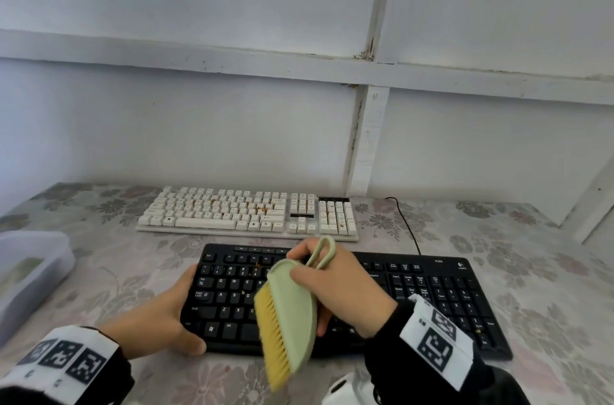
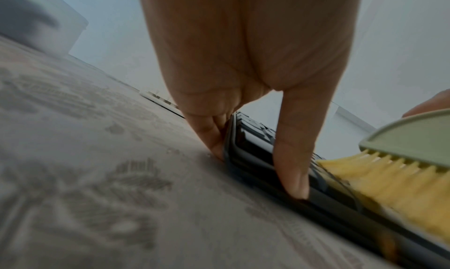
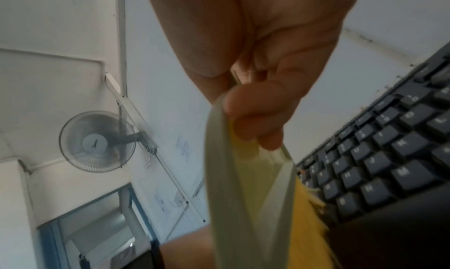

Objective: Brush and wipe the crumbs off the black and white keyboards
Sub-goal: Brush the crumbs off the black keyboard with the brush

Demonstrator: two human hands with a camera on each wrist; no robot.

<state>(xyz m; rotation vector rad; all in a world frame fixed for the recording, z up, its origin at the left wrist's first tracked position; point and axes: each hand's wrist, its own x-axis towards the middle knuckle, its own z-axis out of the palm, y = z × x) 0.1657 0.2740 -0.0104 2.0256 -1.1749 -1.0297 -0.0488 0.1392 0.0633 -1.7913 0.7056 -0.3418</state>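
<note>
The brushing of the black keyboard (image 1: 432, 291) was judged to be the step in hand. Its left end was gripped by the left hand (image 1: 159, 315), the thumb laid on its front edge and the fingers curled against its side. A green brush (image 1: 292, 315) with yellow bristles was clamped in the right hand (image 1: 342, 288), fingers and thumb closed round its body below the loop handle; it was held over the middle of the black keyboard, bristles turned toward the left hand. A few crumbs were seen on keys left of the brush. The white keyboard (image 1: 249, 212), lying just behind the black keyboard, was seen to be strewn with orange crumbs and appeared untouched.

The next move was judged to call for the bristles to be lowered onto the keys and drawn along the rows while the black keyboard was steadied. A translucent plastic tub (image 1: 36, 268) stood well left of the black keyboard; something greenish was made out inside, but it could not be identified.
</note>
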